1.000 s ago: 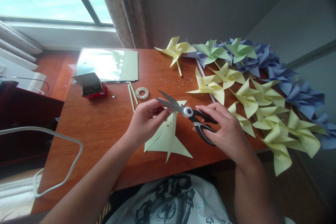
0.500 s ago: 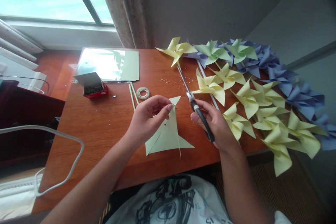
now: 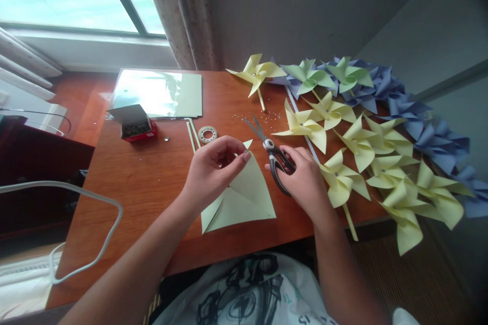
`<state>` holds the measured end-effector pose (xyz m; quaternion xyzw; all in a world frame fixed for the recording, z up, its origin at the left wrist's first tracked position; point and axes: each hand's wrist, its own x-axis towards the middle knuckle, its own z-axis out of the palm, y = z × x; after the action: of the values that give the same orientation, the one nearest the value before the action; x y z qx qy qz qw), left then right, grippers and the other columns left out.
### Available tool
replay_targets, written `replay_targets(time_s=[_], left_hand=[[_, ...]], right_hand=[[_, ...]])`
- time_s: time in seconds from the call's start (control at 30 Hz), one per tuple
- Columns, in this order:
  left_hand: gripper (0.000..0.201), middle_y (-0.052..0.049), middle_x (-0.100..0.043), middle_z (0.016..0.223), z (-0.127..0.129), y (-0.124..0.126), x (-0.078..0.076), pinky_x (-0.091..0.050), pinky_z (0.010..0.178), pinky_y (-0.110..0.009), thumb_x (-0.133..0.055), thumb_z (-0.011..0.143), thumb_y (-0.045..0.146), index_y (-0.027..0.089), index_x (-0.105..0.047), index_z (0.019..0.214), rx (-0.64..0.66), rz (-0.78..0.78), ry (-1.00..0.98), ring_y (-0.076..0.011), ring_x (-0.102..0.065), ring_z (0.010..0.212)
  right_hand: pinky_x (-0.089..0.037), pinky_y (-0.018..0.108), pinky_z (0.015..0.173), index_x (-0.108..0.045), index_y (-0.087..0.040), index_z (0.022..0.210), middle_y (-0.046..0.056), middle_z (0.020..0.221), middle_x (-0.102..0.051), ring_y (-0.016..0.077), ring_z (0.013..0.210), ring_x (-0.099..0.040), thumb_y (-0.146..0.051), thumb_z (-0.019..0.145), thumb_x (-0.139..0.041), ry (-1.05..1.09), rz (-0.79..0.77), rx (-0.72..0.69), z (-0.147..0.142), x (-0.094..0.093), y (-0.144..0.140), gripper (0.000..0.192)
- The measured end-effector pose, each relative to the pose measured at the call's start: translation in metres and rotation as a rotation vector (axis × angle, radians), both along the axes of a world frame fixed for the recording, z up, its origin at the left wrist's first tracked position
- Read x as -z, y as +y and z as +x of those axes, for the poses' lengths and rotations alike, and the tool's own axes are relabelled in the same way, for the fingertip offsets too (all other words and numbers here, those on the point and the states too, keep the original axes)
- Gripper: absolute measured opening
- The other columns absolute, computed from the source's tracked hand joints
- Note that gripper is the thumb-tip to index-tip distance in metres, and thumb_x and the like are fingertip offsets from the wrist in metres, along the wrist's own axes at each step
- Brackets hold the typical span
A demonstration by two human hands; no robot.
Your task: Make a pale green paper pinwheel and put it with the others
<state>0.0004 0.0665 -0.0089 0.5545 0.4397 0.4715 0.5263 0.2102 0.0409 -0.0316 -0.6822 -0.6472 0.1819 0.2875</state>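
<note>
your left hand (image 3: 213,170) rests on the cut paper sheet (image 3: 244,198) near the front edge of the table (image 3: 152,188), and your right hand (image 3: 301,180) sits just to its right, wrapped around the scissors (image 3: 269,147), whose blades point away from you. behind the left hand lie a tape roll (image 3: 207,134) and two sticks (image 3: 191,134), with a small box (image 3: 133,124) and a stack of sheets (image 3: 160,94) further left and back. the pinwheels (image 3: 362,137) spread along the table's right side, from the far edge to the near corner.
</note>
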Motion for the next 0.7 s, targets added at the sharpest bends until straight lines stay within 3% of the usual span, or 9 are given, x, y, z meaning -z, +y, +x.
replay_targets(time_s=[0.23, 0.5, 0.7], left_hand=[[0.017, -0.001, -0.059, 0.069, 0.0, -0.001, -0.005, -0.036, 0.049, -0.023, -0.08, 0.078, 0.031, 0.018, -0.068, 0.078, -0.016, -0.04, -0.022, -0.0118, -0.049, 0.059], [0.017, 0.0, -0.057, 0.07, 0.0, -0.001, -0.008, -0.035, 0.05, -0.022, -0.08, 0.078, 0.028, 0.017, -0.067, 0.077, -0.022, -0.061, -0.052, -0.0103, -0.048, 0.06], [0.021, -0.002, -0.063, 0.074, 0.002, -0.001, -0.006, -0.043, 0.054, -0.023, -0.084, 0.075, 0.032, 0.017, -0.07, 0.081, -0.031, -0.078, -0.096, -0.0126, -0.054, 0.064]], right_hand=[[-0.054, 0.041, 0.081, -0.066, -0.018, 0.123, 0.012, 0.1, -0.062, 0.0304, 0.092, -0.064, -0.036, 0.085, -0.066, -0.35, 0.023, 0.028, -0.005, 0.008, 0.0, 0.043], [-0.053, 0.044, 0.089, -0.062, -0.015, 0.126, 0.014, 0.103, -0.06, 0.0316, 0.098, -0.062, -0.03, 0.084, -0.065, -0.397, -0.036, -0.05, 0.0, 0.001, 0.003, 0.045], [-0.052, 0.048, 0.094, -0.06, -0.013, 0.128, 0.016, 0.108, -0.061, 0.0337, 0.103, -0.062, -0.026, 0.085, -0.063, -0.414, -0.078, -0.079, 0.002, -0.003, 0.0, 0.045]])
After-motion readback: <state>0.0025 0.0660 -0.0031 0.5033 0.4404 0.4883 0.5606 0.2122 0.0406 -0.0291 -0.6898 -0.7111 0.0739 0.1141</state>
